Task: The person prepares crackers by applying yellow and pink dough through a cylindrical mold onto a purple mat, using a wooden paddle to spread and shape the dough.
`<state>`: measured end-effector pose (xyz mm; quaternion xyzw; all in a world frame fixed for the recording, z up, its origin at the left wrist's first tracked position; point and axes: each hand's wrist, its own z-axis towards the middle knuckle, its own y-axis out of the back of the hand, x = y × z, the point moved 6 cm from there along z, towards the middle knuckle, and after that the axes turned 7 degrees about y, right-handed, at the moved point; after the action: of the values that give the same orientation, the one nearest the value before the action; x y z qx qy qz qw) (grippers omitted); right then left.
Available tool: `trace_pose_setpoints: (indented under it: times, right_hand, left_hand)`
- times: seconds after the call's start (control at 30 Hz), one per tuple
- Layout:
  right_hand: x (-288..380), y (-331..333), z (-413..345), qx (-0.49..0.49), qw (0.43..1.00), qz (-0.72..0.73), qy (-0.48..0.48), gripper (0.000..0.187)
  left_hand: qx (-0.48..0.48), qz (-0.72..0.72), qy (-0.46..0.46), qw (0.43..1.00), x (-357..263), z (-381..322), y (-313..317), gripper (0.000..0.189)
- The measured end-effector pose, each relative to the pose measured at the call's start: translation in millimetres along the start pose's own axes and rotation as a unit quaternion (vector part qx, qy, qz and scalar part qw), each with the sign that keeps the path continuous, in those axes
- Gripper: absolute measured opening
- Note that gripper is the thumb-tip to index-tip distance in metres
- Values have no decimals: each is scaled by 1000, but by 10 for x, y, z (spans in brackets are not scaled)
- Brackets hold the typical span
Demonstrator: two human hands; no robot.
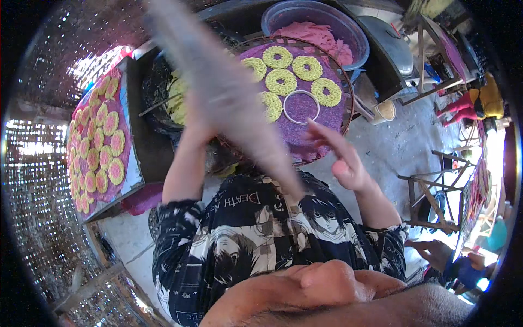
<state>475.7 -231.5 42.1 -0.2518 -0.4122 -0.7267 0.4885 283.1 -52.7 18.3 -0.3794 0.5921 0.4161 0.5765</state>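
Before me is a round tray [350,102] covered in purple sheeting, with several yellow lacy dough rings [281,82] on it. A thin pale hoop [301,107] lies among them. My right hand [350,165] is beside the tray, fingers spread and a fingertip at the hoop's lower edge; whether it touches is unclear. My left hand [200,122] is left of the tray, largely hidden by a long, pale, motion-blurred thing [229,94] crossing the view; I cannot tell whether it holds this. Yellow dough [177,98] sits in a dark, plastic-lined container behind that hand.
A blue-grey basin [361,51] of pink dough [327,39] stands behind the tray. Left, a board bears pink-and-yellow discs [110,122]. A large metal lid [388,45] and white bucket [384,112] are at the right, beyond them wooden stands [433,192]. Two other people are partly visible at far right.
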Motion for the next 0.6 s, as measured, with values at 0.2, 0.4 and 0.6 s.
trace_pose_setpoints:
  times: [0.2,0.4,0.6]
  right_hand:
    - [-146,74,109,49,922,250,-291,73]
    - [-292,452,-16,100,849,331,-398,75]
    - [-519,717,94,127,844,206,-478,70]
  left_hand:
    - [53,303,-229,924,-498,162,-904,50]
    - [334,-498,2,800,-1065,710,-959,64]
    - [325,-636,20,699,-490,1130,-1197,71]
